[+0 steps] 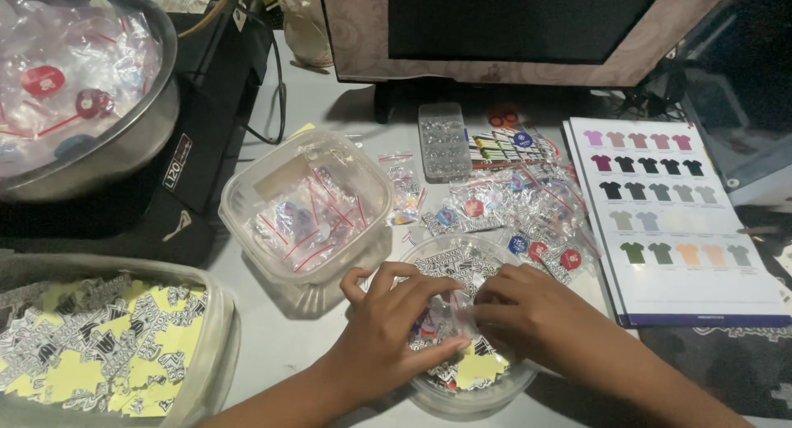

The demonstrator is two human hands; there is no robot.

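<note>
Both hands, left (388, 325) and right (516, 308), pinch a small bag (448, 316) over the tub (474, 395), so spills land inside.

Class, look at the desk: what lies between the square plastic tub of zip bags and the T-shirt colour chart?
In the head view, between the square tub and the colour chart, lies a heap of small zip bags holding round badges.

My stickers (474, 368) are black-and-white on yellow backing. The clear bags (309, 222) have red strips, and the shirt chart (660, 197) shows pinks, greys, greens.
</note>
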